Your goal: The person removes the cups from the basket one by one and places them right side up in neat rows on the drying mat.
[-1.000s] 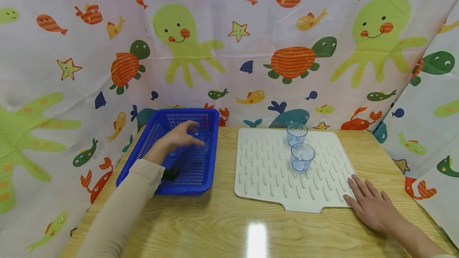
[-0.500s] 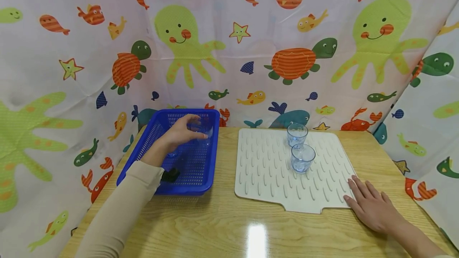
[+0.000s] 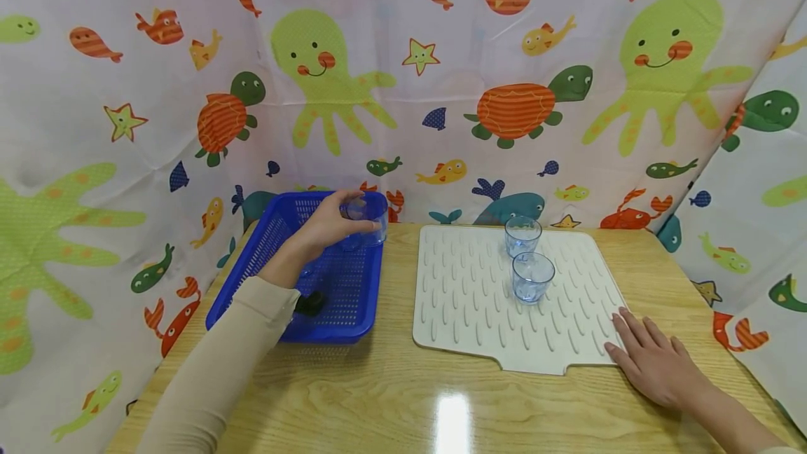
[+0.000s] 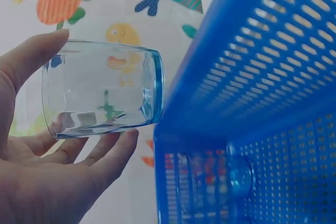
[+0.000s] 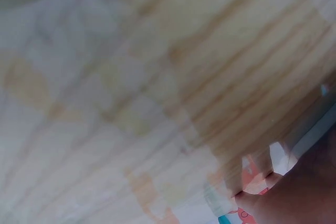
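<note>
My left hand (image 3: 324, 226) grips a clear bluish drinking glass (image 3: 373, 216) at the right rim of the blue plastic basket (image 3: 362, 331). In the left wrist view the thumb lies above the glass (image 4: 105, 90) and the other fingers below it, with its base toward the basket wall (image 4: 252, 51). Another glass (image 4: 241, 177) shows down inside the basket. My right hand (image 3: 658, 363) rests with spread fingers at the right front corner of the white ridged draining mat (image 3: 457, 300). Two similar glasses stand upright on that mat, a rear one (image 3: 522, 238) and a front one (image 3: 531, 282).
A small dark green item (image 3: 310, 303) lies in the front of the basket. The wooden table (image 3: 353, 398) reaches toward me, and a sea-animal curtain (image 3: 403, 111) hangs behind and at both sides.
My left hand has lifted the glass from inside the basket up and to the right, to the basket's right rim. The right hand has stayed in place on the mat's corner.
</note>
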`<state>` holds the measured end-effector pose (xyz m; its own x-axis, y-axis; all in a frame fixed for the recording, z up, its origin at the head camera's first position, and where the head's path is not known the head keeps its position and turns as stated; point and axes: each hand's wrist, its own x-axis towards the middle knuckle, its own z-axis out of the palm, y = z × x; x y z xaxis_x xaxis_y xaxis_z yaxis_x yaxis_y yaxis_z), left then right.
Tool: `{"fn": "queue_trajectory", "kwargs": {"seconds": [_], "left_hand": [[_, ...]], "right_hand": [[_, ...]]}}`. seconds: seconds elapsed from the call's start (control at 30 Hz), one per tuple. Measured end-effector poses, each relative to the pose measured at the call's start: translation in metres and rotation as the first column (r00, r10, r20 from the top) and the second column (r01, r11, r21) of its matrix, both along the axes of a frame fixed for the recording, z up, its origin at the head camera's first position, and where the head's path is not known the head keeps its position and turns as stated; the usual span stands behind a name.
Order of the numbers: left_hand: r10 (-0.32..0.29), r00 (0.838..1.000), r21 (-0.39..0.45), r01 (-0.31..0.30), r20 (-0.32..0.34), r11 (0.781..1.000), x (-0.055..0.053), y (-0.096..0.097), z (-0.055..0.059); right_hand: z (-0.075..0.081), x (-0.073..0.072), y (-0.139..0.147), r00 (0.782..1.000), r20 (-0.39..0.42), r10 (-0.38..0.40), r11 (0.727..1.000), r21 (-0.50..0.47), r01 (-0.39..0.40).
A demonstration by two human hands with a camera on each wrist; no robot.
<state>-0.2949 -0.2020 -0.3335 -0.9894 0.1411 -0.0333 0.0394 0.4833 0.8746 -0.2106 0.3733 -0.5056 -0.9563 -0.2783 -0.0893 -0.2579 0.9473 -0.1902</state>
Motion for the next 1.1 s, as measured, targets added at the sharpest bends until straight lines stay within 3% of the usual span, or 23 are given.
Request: {"fn": "queue_trajectory", "kwargs": {"seconds": [0.57,0.7,1.1], "left_hand": [[-0.097,0.995,-0.010,0.097,-0.005,0.995,-0.017,0.068,0.002],[-0.120,0.993,-0.045,0.119,-0.007,0.992,-0.022,0.083,0.002],[-0.118,0.993,-0.098,0.119,0.018,0.988,-0.041,0.126,-0.007]], "right_hand": [[-0.005,-0.003,0.004,1.000,-0.002,0.002,1.000,0.004,-0.002],[-0.002,-0.004,0.002,1.000,-0.009,0.001,1.000,0.011,-0.001],[0.002,-0.001,0.000,1.000,-0.014,0.004,1.000,0.017,-0.004]]}}
